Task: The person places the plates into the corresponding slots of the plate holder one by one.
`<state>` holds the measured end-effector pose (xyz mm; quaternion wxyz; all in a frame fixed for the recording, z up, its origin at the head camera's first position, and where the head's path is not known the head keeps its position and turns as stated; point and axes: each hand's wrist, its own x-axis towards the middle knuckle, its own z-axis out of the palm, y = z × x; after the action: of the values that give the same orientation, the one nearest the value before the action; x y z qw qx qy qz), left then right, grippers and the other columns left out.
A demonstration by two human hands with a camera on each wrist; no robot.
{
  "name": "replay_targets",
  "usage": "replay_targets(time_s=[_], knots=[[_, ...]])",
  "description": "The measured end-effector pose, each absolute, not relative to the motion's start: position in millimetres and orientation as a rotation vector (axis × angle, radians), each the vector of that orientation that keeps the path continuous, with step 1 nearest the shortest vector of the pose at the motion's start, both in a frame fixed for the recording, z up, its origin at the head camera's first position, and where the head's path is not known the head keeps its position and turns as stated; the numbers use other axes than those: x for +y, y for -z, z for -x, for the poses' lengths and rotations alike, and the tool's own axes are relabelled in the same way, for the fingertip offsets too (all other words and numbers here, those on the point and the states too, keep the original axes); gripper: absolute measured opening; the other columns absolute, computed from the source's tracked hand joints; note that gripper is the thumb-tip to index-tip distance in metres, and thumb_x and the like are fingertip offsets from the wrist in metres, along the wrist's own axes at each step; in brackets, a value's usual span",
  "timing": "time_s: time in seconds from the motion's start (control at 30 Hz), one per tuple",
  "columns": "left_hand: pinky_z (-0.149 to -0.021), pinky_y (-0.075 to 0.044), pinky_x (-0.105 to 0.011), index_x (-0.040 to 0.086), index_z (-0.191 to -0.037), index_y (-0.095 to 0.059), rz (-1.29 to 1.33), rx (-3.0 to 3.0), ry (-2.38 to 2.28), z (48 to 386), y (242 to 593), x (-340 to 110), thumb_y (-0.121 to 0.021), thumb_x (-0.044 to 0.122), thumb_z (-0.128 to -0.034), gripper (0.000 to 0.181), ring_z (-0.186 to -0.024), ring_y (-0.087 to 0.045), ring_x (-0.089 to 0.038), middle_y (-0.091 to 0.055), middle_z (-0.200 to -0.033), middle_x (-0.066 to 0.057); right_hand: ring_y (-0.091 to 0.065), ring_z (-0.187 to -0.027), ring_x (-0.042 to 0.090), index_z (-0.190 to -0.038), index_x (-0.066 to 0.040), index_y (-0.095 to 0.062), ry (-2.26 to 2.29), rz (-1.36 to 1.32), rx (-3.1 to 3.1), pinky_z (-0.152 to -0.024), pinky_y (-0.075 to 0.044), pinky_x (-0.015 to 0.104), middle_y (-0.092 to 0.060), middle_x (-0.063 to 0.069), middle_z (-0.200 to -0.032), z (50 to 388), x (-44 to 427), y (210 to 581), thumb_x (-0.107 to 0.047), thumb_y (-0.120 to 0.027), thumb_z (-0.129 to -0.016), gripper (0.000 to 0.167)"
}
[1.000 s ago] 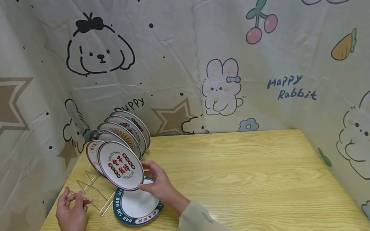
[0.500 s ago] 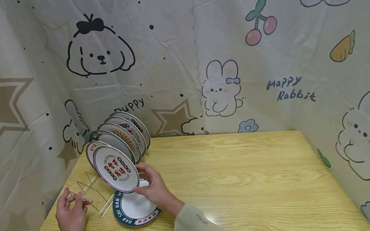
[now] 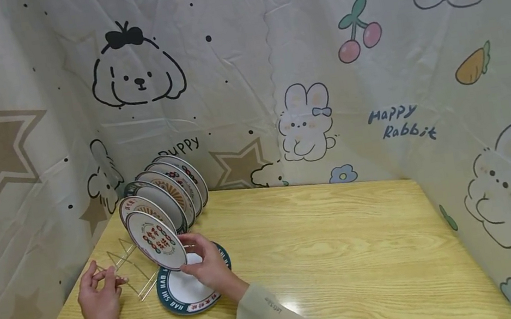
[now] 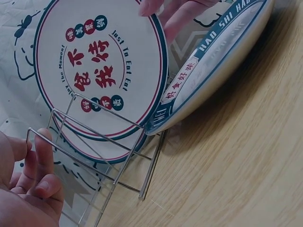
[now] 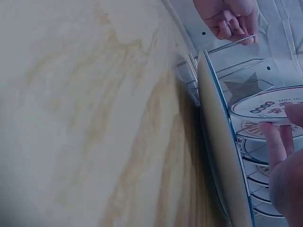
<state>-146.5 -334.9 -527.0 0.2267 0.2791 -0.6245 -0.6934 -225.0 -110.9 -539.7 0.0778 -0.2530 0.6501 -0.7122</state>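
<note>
My right hand (image 3: pixel 209 265) holds a white plate (image 3: pixel 156 240) by its right edge, thumb in front and fingers behind. Red characters and a dark rim mark this plate, which stands tilted over the wire plate rack (image 4: pixel 150 170). In the left wrist view its lower edge is behind the rack's wires; whether it rests in a slot I cannot tell. My left hand (image 3: pixel 100 301) pinches the near end of the rack between thumb and fingers. Behind the held plate, several plates (image 3: pixel 156 196) lean in a row in the rack.
A larger plate with a blue-green lettered rim (image 3: pixel 175 299) lies on the wooden table (image 3: pixel 349 255), right of the rack and below my right hand. Printed cloth (image 3: pixel 233 74) walls in the table at the back and both sides.
My right hand has brought the white plate left and down toward the rack, close in front of the row of plates. The left hand has stayed on the rack's end.
</note>
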Motion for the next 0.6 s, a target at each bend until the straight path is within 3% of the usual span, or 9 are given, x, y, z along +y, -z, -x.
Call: replay_targets(time_s=[0.37,0.6], knots=[[-0.062,-0.049,-0.012,0.014,-0.164,-0.028,-0.775,-1.709,1.907,147.5,529.4,-336.2,-0.057,0.023,-0.1074,0.064,-0.068,-0.063,0.005,-0.052,-0.106,0.006,-0.065,-0.119,0.010,-0.140,-0.017,-0.061,2.057,0.645,2.012,-0.102,-0.052,0.025,-0.064,0.000,-0.138,231.4,-110.8,539.4,0.015,-0.071,-0.089,0.061],[-0.063,-0.049,-0.012,0.014,-0.164,-0.028,-0.757,-1.709,1.911,146.8,530.1,-335.8,-0.057,0.023,-0.1073,0.064,-0.068,-0.063,0.005,-0.052,-0.107,0.004,-0.066,-0.116,0.009,-0.140,-0.019,-0.061,2.039,0.654,2.048,-0.106,-0.051,0.030,-0.065,-0.002,-0.137,233.6,-112.4,543.1,0.009,-0.072,-0.091,0.058]])
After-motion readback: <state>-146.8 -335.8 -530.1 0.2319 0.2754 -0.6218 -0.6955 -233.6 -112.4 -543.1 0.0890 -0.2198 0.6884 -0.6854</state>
